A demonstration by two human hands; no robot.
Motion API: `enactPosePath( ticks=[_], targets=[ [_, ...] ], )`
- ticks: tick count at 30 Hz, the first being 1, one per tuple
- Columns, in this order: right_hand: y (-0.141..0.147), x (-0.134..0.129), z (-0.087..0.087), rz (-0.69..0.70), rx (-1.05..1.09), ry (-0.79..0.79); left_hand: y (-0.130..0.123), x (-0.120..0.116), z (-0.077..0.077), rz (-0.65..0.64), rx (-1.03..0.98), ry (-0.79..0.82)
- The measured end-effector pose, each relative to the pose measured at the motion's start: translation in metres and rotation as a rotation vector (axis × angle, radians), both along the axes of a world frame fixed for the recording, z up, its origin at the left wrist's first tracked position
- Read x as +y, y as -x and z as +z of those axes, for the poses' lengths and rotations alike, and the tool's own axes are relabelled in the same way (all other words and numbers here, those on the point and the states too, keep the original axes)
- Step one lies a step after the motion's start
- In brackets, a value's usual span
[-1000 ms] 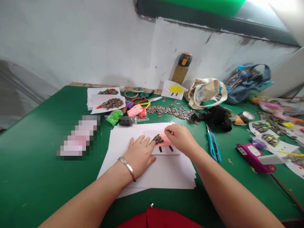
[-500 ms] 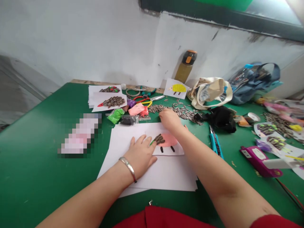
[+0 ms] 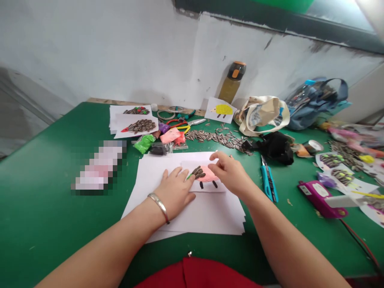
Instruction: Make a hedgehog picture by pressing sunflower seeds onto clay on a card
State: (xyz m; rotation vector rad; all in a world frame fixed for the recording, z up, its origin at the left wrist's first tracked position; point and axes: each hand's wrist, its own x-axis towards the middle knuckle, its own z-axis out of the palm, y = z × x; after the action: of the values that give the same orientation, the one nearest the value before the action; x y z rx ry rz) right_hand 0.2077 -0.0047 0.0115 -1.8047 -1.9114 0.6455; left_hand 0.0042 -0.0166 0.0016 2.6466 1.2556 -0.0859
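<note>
My left hand [image 3: 175, 191] lies flat with fingers spread, holding down a small white card [image 3: 189, 187] on a stack of white paper [image 3: 195, 218]. The card bears a pink clay shape [image 3: 211, 174] with two short black legs. Several sunflower seeds [image 3: 198, 173] overlap on the shape's left end, beside a bit of green clay partly covered by my fingers. Over the shape's right end is my right hand [image 3: 229, 172], its thumb and index finger curled towards each other. Anything between those fingertips is too small to make out.
Loose sunflower seeds [image 3: 222, 138] lie beyond the paper, near bagged clay [image 3: 144, 144] and pliers [image 3: 184, 123]. A blue utility knife [image 3: 269, 180] and a magenta device [image 3: 321, 196] are on the right. Finished seed pictures [image 3: 138, 127] sit at back left, and a bottle [image 3: 232, 82] stands by the wall.
My right hand has drawn back from the loose seeds to above the pink shape. My left hand stays on the card, and the whole view has shifted slightly.
</note>
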Motion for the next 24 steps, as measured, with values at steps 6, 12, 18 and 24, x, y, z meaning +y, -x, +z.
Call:
enactPosePath(
  ticks=[6, 12, 18, 24],
  targets=[
    [-0.001, -0.016, -0.009, 0.099, 0.102, 0.099, -0.001, -0.001, 0.001, 0.000, 0.009, 0.012],
    [0.002, -0.013, -0.014, 0.119, 0.135, 0.117, 0.000, 0.000, -0.002, 0.000, 0.014, -0.004],
    [0.007, -0.012, -0.021, 0.172, 0.125, 0.077, 0.001, 0.000, -0.005, -0.007, 0.006, -0.009],
    [0.012, -0.011, -0.025, 0.203, 0.032, 0.043, 0.002, 0.000, -0.005, -0.020, -0.019, -0.019]
  ],
)
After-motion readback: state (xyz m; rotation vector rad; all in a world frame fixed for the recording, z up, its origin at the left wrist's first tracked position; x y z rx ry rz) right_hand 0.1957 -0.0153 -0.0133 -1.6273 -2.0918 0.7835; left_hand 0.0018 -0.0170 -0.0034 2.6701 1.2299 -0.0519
